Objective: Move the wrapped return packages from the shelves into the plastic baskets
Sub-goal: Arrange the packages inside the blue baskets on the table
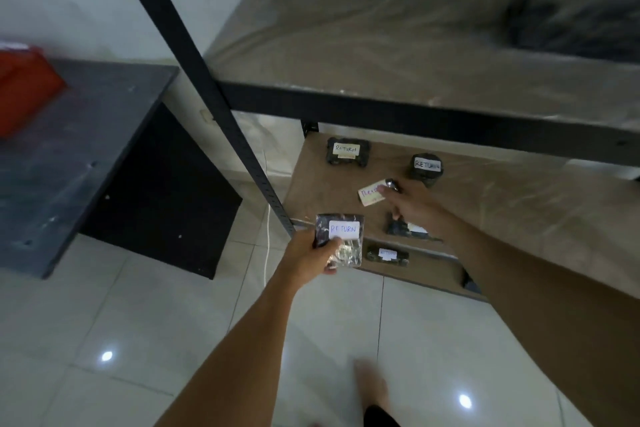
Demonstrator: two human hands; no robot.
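Over lower shelf [519,204], hands gripping packages [341,236].

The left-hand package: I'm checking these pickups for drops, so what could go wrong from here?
The left hand holds the flat package only by its lower corner, out over the tiled floor, so it may slip. The right hand pinches a small package at one end; its grip looks slight. Reaching under the upper shelf, the arm could knock the round package.
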